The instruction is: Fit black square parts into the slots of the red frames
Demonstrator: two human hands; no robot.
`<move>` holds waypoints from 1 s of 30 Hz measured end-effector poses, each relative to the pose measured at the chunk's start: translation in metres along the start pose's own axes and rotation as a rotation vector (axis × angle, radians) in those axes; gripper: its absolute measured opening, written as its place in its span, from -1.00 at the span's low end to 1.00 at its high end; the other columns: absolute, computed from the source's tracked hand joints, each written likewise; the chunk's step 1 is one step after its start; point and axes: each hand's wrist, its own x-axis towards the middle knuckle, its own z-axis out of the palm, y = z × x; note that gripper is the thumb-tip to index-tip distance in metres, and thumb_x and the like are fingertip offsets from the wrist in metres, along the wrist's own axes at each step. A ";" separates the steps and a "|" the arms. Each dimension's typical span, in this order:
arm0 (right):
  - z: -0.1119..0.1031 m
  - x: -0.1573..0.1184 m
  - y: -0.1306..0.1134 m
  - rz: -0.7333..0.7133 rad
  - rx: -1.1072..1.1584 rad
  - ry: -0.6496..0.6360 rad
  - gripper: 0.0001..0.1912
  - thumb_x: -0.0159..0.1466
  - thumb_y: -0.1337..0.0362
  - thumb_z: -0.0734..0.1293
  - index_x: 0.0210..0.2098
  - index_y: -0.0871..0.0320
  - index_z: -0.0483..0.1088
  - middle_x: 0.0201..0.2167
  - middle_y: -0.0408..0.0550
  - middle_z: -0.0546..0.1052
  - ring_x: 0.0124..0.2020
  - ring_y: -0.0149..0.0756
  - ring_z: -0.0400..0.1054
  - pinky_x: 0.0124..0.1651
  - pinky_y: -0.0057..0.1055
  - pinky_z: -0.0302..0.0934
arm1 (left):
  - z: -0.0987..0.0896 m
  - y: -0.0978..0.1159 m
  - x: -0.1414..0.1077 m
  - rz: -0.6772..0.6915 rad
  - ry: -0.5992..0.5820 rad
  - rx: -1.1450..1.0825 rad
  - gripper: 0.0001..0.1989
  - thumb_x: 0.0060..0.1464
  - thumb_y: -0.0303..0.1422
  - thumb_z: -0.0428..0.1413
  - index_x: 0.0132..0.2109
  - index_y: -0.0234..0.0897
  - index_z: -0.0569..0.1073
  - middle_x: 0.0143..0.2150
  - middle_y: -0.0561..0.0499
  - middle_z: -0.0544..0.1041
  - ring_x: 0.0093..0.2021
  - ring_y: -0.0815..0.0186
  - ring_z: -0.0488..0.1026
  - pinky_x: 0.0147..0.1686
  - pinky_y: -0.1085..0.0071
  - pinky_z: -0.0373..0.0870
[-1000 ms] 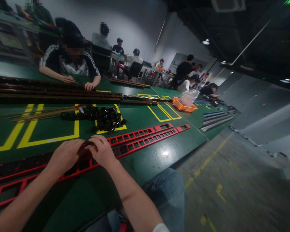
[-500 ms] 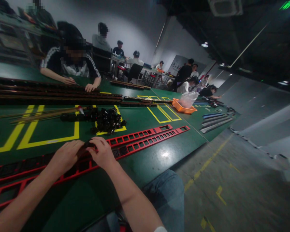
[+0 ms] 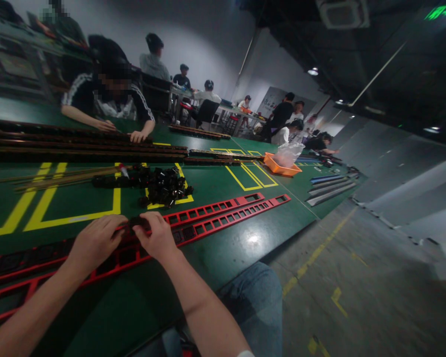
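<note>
A small black plastic part [image 3: 136, 222] is pinched in the fingers of my right hand [image 3: 158, 237], above two long red slotted frames [image 3: 217, 230]. Close by on its left is my left hand [image 3: 98, 239], fingers curled and thumb in. What those left fingertips grip, if anything, is hidden. The two frames lie side by side, slanting across the near side of the green table. Black inserts [image 3: 46, 252] fill some slots of the farther frame, and a few sit in the nearer one close to my right wrist. Beyond my hands lies a pile of black plastic parts [image 3: 167, 186].
Long dark strips [image 3: 78, 146] are stacked across the table, with a co-worker's hands [image 3: 141, 135] behind them. Thin brass-coloured rods [image 3: 59, 179] lie left of the pile. An orange tray [image 3: 280, 166] holds a clear plastic bag. Grey and blue strips [image 3: 330, 191] rest farther right.
My left hand has drawn slightly left, away from the black part, which now shows more plainly in my right fingers. The frames and pile have stayed in place.
</note>
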 end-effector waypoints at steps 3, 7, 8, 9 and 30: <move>0.001 0.000 0.001 -0.020 0.014 0.008 -0.69 0.40 0.22 0.29 0.08 0.24 0.38 0.00 0.14 0.54 0.08 -0.23 0.44 0.16 -0.35 0.39 | 0.002 -0.001 0.000 0.050 0.027 -0.019 -0.68 0.29 -0.34 -0.11 -0.08 -0.36 0.51 -0.10 -0.26 0.63 -0.06 0.07 0.57 0.04 0.16 0.46; 0.003 -0.001 0.004 -0.025 0.020 0.000 -0.67 0.41 0.25 0.25 0.11 0.24 0.36 0.03 0.15 0.54 0.11 -0.23 0.43 0.20 -0.32 0.36 | 0.005 -0.003 -0.002 0.123 0.087 -0.006 -0.69 0.33 -0.34 -0.11 -0.10 -0.35 0.51 -0.14 -0.21 0.64 -0.12 0.11 0.58 -0.02 0.19 0.49; 0.004 -0.001 0.005 -0.029 0.024 -0.008 -0.66 0.41 0.25 0.25 0.13 0.24 0.35 0.05 0.15 0.53 0.12 -0.22 0.43 0.21 -0.30 0.35 | 0.006 -0.004 -0.002 0.143 0.112 -0.003 -0.70 0.34 -0.35 -0.11 -0.11 -0.34 0.50 -0.15 -0.20 0.64 -0.13 0.12 0.58 -0.03 0.20 0.49; 0.005 -0.001 0.006 -0.035 0.032 -0.015 -0.64 0.41 0.24 0.25 0.15 0.24 0.34 0.06 0.16 0.53 0.14 -0.22 0.42 0.23 -0.29 0.34 | 0.007 -0.005 -0.002 0.162 0.138 0.001 -0.72 0.34 -0.35 -0.10 -0.11 -0.33 0.50 -0.15 -0.19 0.64 -0.14 0.13 0.58 -0.04 0.21 0.50; -0.006 -0.004 -0.002 0.076 0.166 -0.163 -0.62 0.41 0.20 0.21 0.19 0.13 0.23 -0.04 0.01 0.51 -0.09 -0.26 0.47 0.01 -0.31 0.38 | -0.006 0.012 0.008 0.212 0.304 -0.151 -0.87 0.29 -0.50 0.00 -0.23 -0.24 0.40 -0.22 -0.09 0.51 -0.22 0.25 0.50 -0.21 0.40 0.47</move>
